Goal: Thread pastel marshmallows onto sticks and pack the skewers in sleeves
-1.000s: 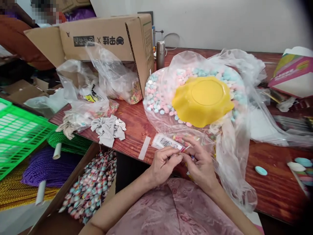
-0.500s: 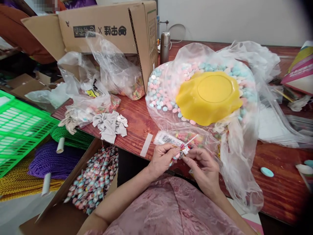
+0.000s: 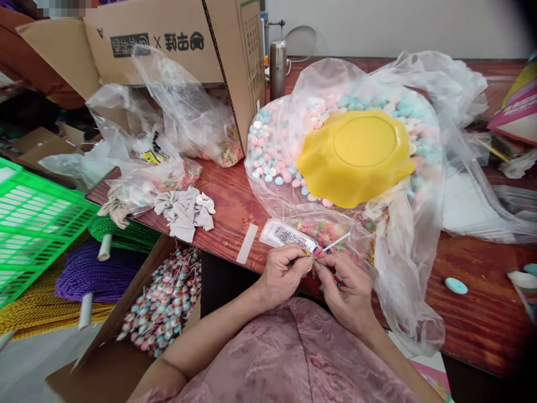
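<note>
Over the table's front edge, my left hand (image 3: 283, 274) and my right hand (image 3: 348, 288) meet with thumbs and forefingers pinched together. Between them is a small beaded strand (image 3: 338, 279), mostly hidden by the fingers; red and blue bits of it show by the right hand. Just beyond the fingertips lies a white label with a printed code (image 3: 285, 234). A thin white stick (image 3: 337, 241) slants up beside it. Behind these, a clear bag of small coloured beads (image 3: 323, 228) rests on the table.
A yellow wavy-rimmed bowl (image 3: 361, 184) lies upside down on a large bag of pastel discs (image 3: 272, 162). At left stand a cardboard box (image 3: 168, 67), a grey cloth (image 3: 182, 215) and a green basket (image 3: 37, 224). Beaded strands (image 3: 163, 302) fill a lower box. A blue disc (image 3: 456, 285) lies right.
My fingertips have come together, and the pastel beads seen between them before are now mostly hidden. The right hand has moved slightly left. The whole view has shifted a little.
</note>
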`<state>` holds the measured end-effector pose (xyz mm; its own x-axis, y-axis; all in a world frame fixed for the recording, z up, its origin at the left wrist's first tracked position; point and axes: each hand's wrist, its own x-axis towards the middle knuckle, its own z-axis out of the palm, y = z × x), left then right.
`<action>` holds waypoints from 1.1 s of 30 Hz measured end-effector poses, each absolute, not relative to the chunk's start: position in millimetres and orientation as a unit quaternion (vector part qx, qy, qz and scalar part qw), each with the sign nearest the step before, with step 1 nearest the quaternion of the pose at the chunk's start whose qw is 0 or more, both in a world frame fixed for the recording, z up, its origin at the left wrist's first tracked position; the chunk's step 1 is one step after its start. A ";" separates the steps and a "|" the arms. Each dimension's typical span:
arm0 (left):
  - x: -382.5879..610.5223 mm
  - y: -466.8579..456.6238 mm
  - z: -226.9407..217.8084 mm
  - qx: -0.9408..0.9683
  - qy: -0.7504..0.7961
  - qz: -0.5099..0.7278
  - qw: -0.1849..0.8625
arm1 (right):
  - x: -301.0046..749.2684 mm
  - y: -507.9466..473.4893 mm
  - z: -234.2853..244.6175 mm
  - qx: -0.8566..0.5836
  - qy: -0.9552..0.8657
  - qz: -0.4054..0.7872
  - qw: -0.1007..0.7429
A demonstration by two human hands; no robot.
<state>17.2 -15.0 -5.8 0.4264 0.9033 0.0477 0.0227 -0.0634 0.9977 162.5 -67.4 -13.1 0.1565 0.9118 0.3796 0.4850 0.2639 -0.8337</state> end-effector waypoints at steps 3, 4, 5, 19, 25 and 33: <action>15.9 -14.4 -2.2 0.620 0.368 0.369 0.587 | 169.9 -69.6 -22.4 -0.560 -0.513 0.413 0.503; 15.3 -13.8 -0.5 0.625 0.361 0.363 0.589 | 173.4 -69.3 -25.0 -0.543 -0.482 0.477 0.495; 14.5 -12.8 1.4 0.632 0.354 0.353 0.592 | 177.2 -68.2 -26.7 -0.522 -0.464 0.530 0.481; 5.4 2.4 5.5 0.370 0.319 -0.044 0.871 | 205.4 -64.7 15.3 -0.209 -0.929 0.057 0.300; 7.8 6.1 7.5 0.380 0.253 -0.128 0.880 | 208.3 -72.6 15.7 -0.175 -0.925 0.087 0.326; 17.8 14.1 21.5 0.436 0.171 -0.195 0.862 | 208.0 -75.9 20.4 -0.161 -0.941 0.062 0.291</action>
